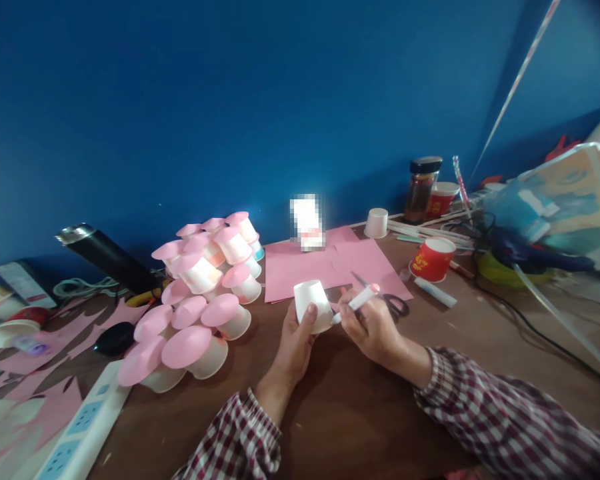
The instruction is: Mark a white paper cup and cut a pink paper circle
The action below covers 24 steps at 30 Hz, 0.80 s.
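My left hand is closed around a white paper cup, held tilted above the brown table, thumb across its side. In my right hand is a white marker with a reddish end pointing up and away. Its lower tip is at or very near the cup's lower right edge; I cannot tell whether it touches. Behind my right hand lie scissors, partly hidden by it. Pink paper sheets lie just beyond the cup.
Several cups with pink paper cone tops crowd the left side, near a power strip and a black flask. To the right stand a red paper cup, a small white cup and a dark jar. Cables trail at far right.
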Each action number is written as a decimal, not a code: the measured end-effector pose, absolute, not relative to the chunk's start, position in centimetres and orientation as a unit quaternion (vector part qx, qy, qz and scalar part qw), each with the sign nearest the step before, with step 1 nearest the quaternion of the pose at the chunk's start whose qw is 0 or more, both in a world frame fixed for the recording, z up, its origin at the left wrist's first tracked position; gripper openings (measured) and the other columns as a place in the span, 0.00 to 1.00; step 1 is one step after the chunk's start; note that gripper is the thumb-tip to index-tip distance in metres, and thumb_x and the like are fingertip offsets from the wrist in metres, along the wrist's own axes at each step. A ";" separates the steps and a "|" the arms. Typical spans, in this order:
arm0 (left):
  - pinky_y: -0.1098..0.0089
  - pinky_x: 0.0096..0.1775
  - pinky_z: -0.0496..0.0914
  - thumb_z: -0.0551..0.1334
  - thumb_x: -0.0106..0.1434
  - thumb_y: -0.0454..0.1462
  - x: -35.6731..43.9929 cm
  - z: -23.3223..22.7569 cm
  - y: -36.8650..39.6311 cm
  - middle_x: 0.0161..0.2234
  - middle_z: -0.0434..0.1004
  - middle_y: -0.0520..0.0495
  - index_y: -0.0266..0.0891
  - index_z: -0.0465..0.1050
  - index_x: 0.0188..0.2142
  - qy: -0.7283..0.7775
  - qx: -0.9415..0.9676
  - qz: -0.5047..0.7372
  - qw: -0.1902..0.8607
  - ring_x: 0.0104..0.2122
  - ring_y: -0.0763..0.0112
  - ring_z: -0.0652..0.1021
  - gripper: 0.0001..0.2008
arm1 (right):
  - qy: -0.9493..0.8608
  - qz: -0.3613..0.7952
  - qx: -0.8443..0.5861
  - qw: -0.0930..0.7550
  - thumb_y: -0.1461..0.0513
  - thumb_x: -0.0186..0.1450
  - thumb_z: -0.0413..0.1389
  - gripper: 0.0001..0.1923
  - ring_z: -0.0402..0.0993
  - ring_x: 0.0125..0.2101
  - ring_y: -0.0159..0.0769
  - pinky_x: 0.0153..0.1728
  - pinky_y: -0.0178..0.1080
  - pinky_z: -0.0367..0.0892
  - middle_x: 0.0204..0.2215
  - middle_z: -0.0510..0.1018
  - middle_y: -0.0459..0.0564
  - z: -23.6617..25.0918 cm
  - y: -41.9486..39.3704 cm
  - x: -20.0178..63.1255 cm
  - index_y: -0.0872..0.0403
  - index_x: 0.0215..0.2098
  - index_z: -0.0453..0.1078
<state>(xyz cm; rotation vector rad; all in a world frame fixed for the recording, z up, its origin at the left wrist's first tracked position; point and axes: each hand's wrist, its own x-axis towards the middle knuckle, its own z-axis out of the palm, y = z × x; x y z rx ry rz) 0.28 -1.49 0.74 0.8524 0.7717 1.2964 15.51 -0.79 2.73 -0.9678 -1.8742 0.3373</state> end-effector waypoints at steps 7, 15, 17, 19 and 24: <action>0.63 0.44 0.67 0.60 0.61 0.43 0.3 0.6 -1.6 0.42 0.75 0.41 0.35 0.67 0.48 0.339 0.381 0.561 0.652 0.41 0.62 0.75 0.18 | -0.749 0.151 -0.411 0.498 0.64 0.65 0.47 0.07 0.71 0.23 0.33 0.28 0.34 0.64 0.23 0.75 0.48 2.6 -0.6 15.5 0.55 0.31 0.65; 0.65 0.41 0.68 0.59 0.62 0.44 0.2 0.8 -1.6 0.40 0.76 0.42 0.35 0.69 0.45 0.346 0.375 0.561 0.652 0.39 0.64 0.76 0.16 | -0.755 0.167 -0.404 0.489 0.63 0.65 0.48 0.07 0.68 0.21 0.32 0.26 0.34 0.63 0.21 0.71 0.46 2.6 -0.5 15.5 0.54 0.30 0.64; 0.67 0.40 0.68 0.58 0.63 0.44 0.2 0.9 -1.6 0.40 0.76 0.42 0.34 0.70 0.44 0.339 0.375 0.562 0.654 0.37 0.65 0.76 0.16 | -0.759 0.175 -0.402 0.482 0.63 0.65 0.48 0.07 0.67 0.20 0.32 0.25 0.34 0.63 0.20 0.70 0.46 2.6 -0.4 15.4 0.54 0.29 0.63; 0.67 0.40 0.68 0.57 0.63 0.44 0.2 1.0 -1.6 0.40 0.76 0.42 0.34 0.71 0.43 0.333 0.378 0.559 0.658 0.37 0.65 0.76 0.16 | -0.760 0.182 -0.398 0.481 0.63 0.65 0.47 0.07 0.68 0.21 0.32 0.25 0.34 0.63 0.21 0.71 0.46 2.7 -0.4 15.4 0.54 0.29 0.62; 0.64 0.42 0.68 0.61 0.60 0.45 0.2 1.0 -1.6 0.41 0.76 0.42 0.36 0.71 0.44 0.337 0.362 0.563 0.662 0.38 0.63 0.76 0.17 | -0.755 0.188 -0.396 0.488 0.63 0.65 0.47 0.06 0.68 0.20 0.31 0.24 0.33 0.62 0.21 0.71 0.46 2.7 -0.6 15.4 0.55 0.31 0.63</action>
